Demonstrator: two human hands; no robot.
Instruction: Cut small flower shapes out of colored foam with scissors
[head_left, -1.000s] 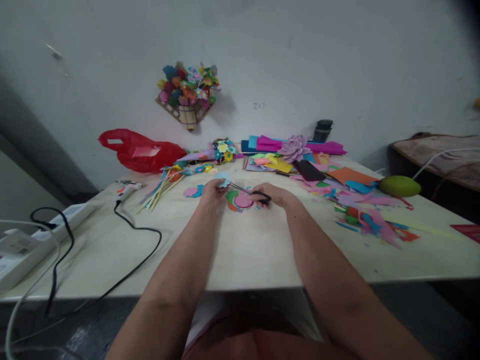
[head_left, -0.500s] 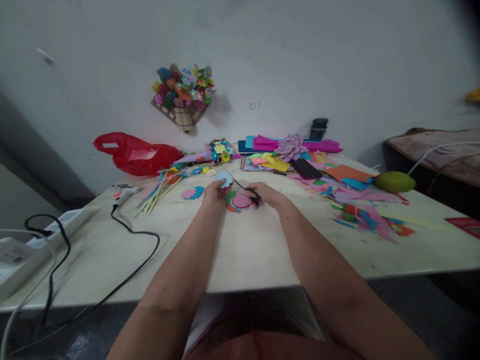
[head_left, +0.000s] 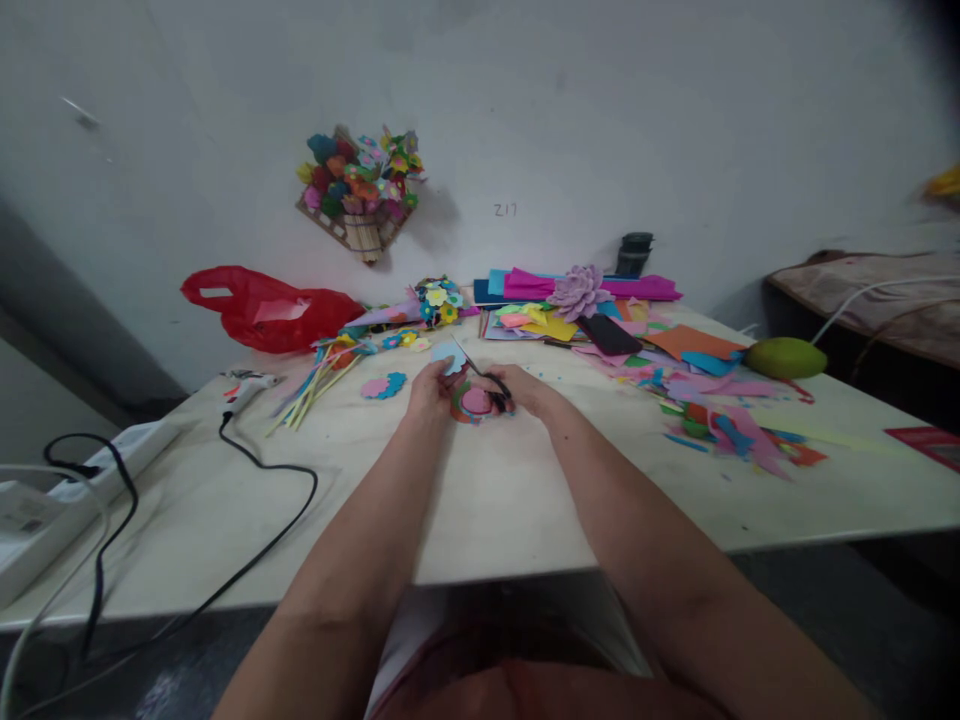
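My left hand (head_left: pixel 429 385) pinches a light blue paper cut-out (head_left: pixel 448 356), held a little above the table. My right hand (head_left: pixel 523 388) is closed round the black handles of a pair of scissors (head_left: pixel 484 381), whose blades point up and left to the blue piece. Under both hands lies a small pile of round paper pieces (head_left: pixel 474 403) in pink, green and orange. A pink and blue paper flower (head_left: pixel 383 385) lies just left of my left hand.
Coloured paper sheets and scraps (head_left: pixel 675 370) cover the table's right and back. A glue gun (head_left: pixel 244 386) with a black cord (head_left: pixel 259 500), a power strip (head_left: pixel 97 462), a red plastic bag (head_left: pixel 270 310), paper flowers on sticks (head_left: pixel 330 365) and a green fruit (head_left: pixel 786 357) are around.
The scissors have swung more upright and my right hand has moved slightly left toward the blue piece. The view has shifted a little.
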